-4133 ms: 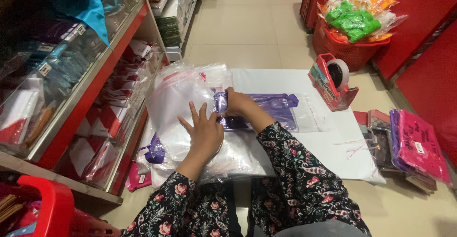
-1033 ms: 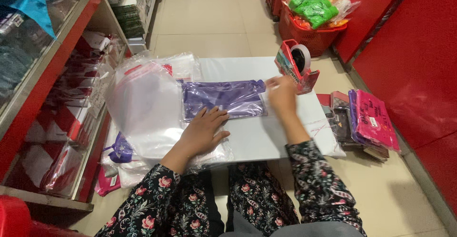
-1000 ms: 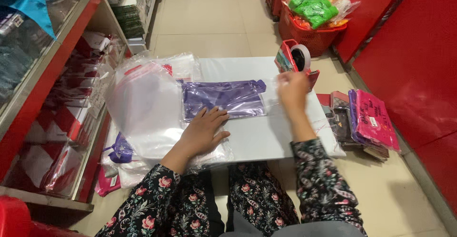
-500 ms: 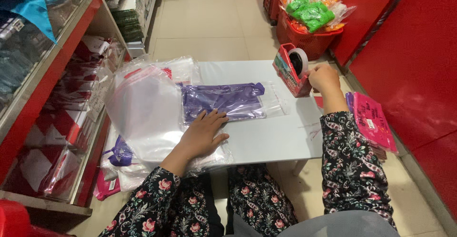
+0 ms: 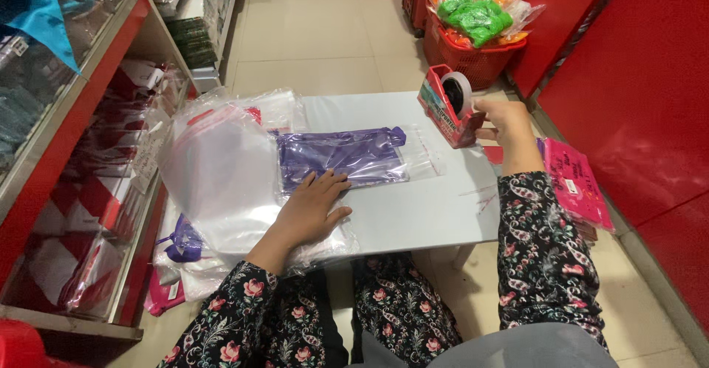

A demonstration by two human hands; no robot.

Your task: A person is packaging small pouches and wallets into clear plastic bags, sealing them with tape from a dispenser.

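A purple garment in a clear plastic bag (image 5: 343, 157) lies on a low white table (image 5: 421, 213). My left hand (image 5: 310, 209) rests flat on the bag's near edge and on a stack of empty clear bags (image 5: 221, 176), fingers spread. My right hand (image 5: 502, 120) is at the red tape dispenser (image 5: 450, 106) on the table's far right corner, fingers pinched at the tape by its roll. Both sleeves are dark with a flower pattern.
A red-edged shelf unit (image 5: 81, 117) with packed goods runs along the left. More packets lie on the floor by the shelf (image 5: 177, 250). A red basket of green and orange packets (image 5: 480, 21) stands behind the table. Pink packets (image 5: 572, 183) lie at the right beside a red wall.
My right hand has moved from the purple bag's right end across to the tape dispenser. My left hand has stayed pressed on the bags. The view has shifted a little.
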